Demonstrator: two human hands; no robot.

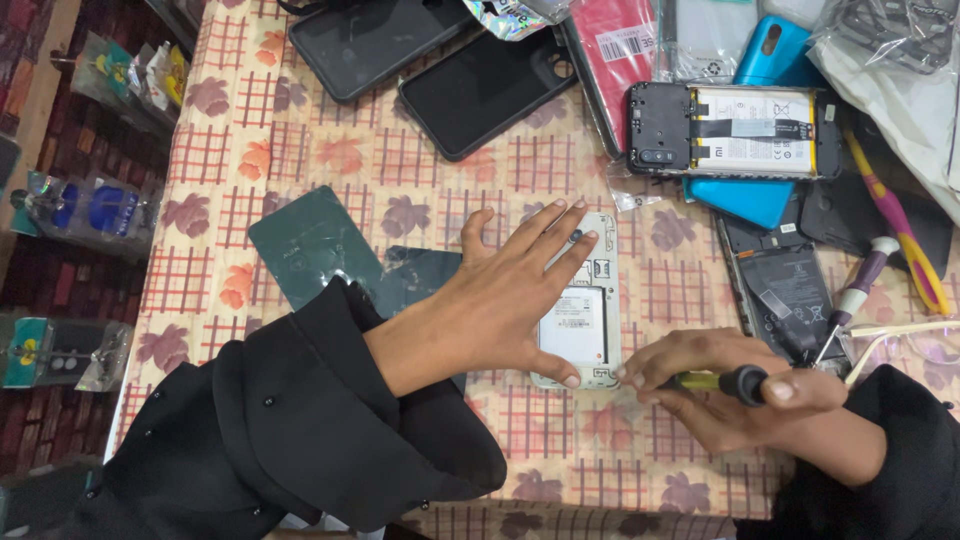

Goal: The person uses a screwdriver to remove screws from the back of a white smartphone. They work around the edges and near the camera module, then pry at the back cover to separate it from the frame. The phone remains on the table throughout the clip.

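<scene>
Cluttered tablecloth (330,150): left hand (510,290) spread on opened phone (585,320); right hand (720,385) grips screwdriver (725,381), apparently at its edge.

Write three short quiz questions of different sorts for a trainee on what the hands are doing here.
1. True or false: the left hand lies flat on the opened white phone body.
2. Which tool does the right hand grip?
A) purple-handled screwdriver
B) yellow-and-black-handled screwdriver
C) pink-and-yellow toothbrush
3. Fill in: the phones lie on a floral checked ____.

Key: 1 true; 2 B; 3 tablecloth.
</scene>
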